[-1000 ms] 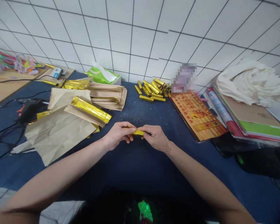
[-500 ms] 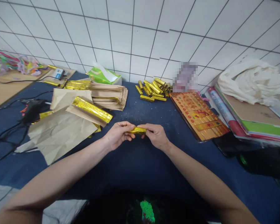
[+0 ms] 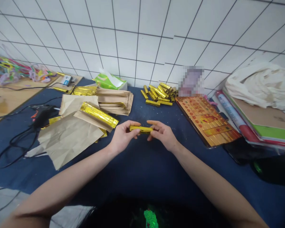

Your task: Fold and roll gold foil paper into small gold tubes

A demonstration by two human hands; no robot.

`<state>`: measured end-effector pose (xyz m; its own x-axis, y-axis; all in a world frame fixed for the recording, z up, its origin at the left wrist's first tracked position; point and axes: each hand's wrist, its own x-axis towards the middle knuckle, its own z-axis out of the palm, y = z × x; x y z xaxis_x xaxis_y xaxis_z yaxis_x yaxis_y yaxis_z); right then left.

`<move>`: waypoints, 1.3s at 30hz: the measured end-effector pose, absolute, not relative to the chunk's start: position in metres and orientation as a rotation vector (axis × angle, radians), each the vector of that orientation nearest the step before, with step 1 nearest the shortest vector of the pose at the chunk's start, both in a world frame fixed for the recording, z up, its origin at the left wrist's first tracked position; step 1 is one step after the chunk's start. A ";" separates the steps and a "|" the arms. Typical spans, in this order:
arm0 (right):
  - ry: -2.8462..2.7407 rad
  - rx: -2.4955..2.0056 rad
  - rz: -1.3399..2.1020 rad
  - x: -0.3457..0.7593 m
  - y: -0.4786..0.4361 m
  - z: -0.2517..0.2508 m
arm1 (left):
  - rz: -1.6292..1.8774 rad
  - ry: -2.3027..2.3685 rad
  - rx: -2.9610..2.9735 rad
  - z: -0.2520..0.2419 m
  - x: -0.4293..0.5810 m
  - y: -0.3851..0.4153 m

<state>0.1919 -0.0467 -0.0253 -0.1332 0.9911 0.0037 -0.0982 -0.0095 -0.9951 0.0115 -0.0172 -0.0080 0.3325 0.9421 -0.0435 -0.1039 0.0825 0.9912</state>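
Note:
A small rolled tube of gold foil paper (image 3: 143, 129) lies level between my two hands above the dark blue cloth. My left hand (image 3: 123, 135) pinches its left end, the thumb in front and the fingers behind. At the other end, my right hand (image 3: 165, 135) grips the tube lightly between thumb and lower fingers, with the index finger raised off it. Further back lies a pile of similar gold rolls (image 3: 159, 91). Left of my hands, a gold foil sheet (image 3: 98, 114) rests on loose brown paper (image 3: 71, 136).
A stack of brown paper (image 3: 125, 98) and a green tissue pack (image 3: 109, 80) stand near the tiled wall. On the left are a black glue gun (image 3: 41, 116) and its cables. An orange-gold printed packet (image 3: 206, 122), folders (image 3: 273, 131) and white cloth (image 3: 263, 84) occupy the right.
My fingers have shifted on the gold roll, and the right index finger has lifted away from it. The whole view has moved slightly, so the table things appear a little lower and further right.

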 end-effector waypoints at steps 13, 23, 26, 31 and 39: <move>-1.415 -1.174 1.074 0.183 -0.057 -0.022 | 0.942 0.857 1.216 -0.009 0.012 -0.018; -1.509 -1.272 0.683 0.187 -0.058 -0.027 | 1.030 0.998 1.065 -0.005 0.012 -0.017; -1.624 -1.248 0.575 0.187 -0.058 -0.029 | 0.899 1.022 1.078 -0.005 0.011 -0.017; -1.646 -1.211 0.537 0.185 -0.059 -0.029 | 0.795 0.988 0.977 -0.009 0.011 -0.018; -1.332 -1.219 0.693 0.187 -0.054 -0.025 | 1.002 0.980 0.995 -0.014 0.012 -0.017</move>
